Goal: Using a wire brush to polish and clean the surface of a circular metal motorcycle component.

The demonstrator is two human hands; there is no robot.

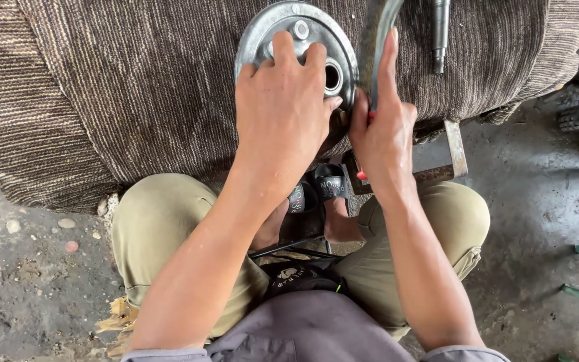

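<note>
Head view shows the left hand [281,110] spread flat on a metal disc [296,41] on the striped cloth [135,87], steadying it, while the right hand [383,131] grips a curved bar [374,40] against its rim.

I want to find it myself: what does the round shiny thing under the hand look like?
Start at the big brown striped cloth spread over the ground. Near its top edge lies a round grey metal disc, with the left hand pressed flat on it. Unlike the thin metal rod nearby, it is wide, round and has a hole in it.
</note>
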